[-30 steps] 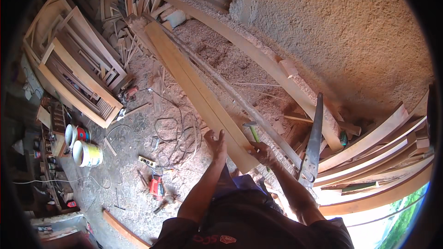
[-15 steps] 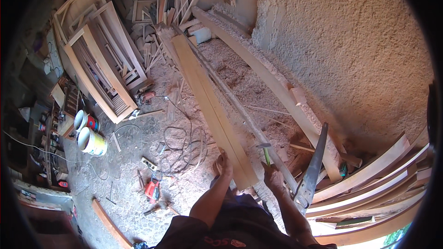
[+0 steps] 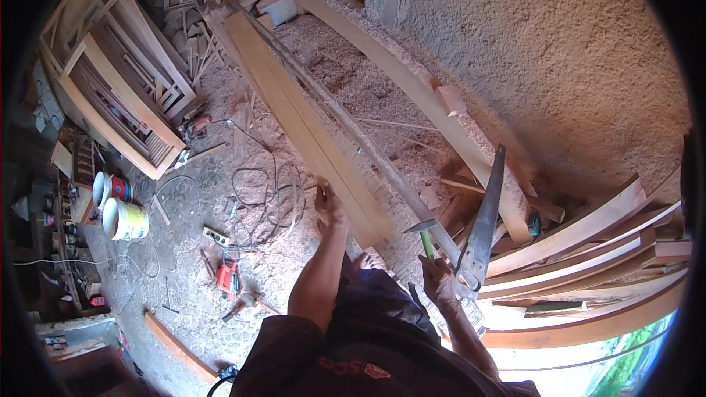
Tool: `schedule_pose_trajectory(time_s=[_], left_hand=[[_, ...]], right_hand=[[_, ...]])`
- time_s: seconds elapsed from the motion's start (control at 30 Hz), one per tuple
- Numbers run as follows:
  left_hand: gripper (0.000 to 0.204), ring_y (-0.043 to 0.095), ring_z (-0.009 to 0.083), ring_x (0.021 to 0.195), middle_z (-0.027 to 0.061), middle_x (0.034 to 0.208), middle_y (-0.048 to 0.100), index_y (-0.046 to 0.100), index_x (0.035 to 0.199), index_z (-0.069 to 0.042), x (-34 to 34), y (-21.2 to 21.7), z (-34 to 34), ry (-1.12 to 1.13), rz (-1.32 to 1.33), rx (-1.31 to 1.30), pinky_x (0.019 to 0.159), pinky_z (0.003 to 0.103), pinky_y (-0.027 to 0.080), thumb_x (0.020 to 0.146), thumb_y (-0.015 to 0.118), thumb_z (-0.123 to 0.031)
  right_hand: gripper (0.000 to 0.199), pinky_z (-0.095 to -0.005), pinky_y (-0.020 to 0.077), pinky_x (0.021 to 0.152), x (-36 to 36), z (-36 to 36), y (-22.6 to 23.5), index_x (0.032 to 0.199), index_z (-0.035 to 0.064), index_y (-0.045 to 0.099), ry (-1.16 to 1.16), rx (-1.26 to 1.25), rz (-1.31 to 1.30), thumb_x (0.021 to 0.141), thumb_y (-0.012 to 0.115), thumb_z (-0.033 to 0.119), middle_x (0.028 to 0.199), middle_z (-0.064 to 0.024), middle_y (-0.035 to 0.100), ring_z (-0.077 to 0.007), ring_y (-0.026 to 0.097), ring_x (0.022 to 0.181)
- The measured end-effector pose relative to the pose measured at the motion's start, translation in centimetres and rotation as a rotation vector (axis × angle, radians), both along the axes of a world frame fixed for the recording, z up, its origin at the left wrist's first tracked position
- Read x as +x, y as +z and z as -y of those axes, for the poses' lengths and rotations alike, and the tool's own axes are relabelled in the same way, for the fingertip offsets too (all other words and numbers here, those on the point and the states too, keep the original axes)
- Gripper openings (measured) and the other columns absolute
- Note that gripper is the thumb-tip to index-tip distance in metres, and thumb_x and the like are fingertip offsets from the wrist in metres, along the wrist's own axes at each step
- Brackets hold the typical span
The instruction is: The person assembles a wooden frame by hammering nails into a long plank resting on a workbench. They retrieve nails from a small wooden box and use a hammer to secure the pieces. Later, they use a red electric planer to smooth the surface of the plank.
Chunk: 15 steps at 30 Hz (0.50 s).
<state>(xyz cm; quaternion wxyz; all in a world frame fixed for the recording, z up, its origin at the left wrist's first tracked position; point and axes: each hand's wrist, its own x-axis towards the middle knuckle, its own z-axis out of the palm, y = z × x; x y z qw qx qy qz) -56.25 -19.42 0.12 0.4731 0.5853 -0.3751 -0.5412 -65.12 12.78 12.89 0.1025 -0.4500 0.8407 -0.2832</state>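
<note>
A long wooden board (image 3: 298, 129), with a line running along its length, slants from the far left toward my body. My left hand (image 3: 330, 204) is closed on its left edge close to the near end. In my right hand (image 3: 439, 279), to the right of that end, is a hammer (image 3: 426, 241) with a green handle and a dark metal head; my fingers wrap the handle. Just right of this hand lies a handsaw (image 3: 487, 213), its blade pointing away from me. A narrow grey beam (image 3: 353, 129) runs beside the board.
A thick curved plank (image 3: 397, 62) lies by the rough wall (image 3: 529, 51). Curved timbers (image 3: 588, 257) are stacked at right. On the left are wooden frames (image 3: 118, 103), buckets (image 3: 125, 219), a red power tool (image 3: 228, 279), a power strip (image 3: 215, 235) and looping cables. Shavings cover much of the floor.
The whole view has shifted, so the board and workshop appear farther left and higher. My left hand still holds the board's edge, and my right hand keeps the hammer.
</note>
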Motion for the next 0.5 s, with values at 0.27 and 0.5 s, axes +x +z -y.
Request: schedule_pose_trajectory(time_s=[0.27, 0.5], left_hand=[[0.053, 0.065, 0.0226, 0.082, 0.0141, 0.100, 0.069, 0.049, 0.139, 0.003, 2.2, -1.5, 3.9, -0.067, 0.009, -0.033, 0.074, 0.035, 0.053, 0.099, 0.056, -0.031], [0.031, 0.064, 0.0187, 0.072, 0.0150, 0.104, 0.066, 0.048, 0.126, 0.002, 12.4, 2.0, -3.1, -0.448, -0.444, 0.503, 0.061, 0.032, 0.053, 0.095, 0.053, -0.003]], right_hand=[[0.025, -0.0457, 0.0487, 0.068, 0.1, -2.3, -1.2, 0.111, 0.0120, 0.066, 0.047, 0.107, -0.016, 0.086, 0.064, 0.007, 0.084, -0.0132, 0.059, -0.0334, 0.061, 0.081], [0.029, -0.0388, 0.0441, 0.054, 0.9, -0.4, -1.3, 0.110, 0.0051, 0.061, -0.110, 0.029, 0.107, 0.085, 0.072, 0.017, 0.061, -0.0074, 0.056, -0.0231, 0.053, 0.051]])
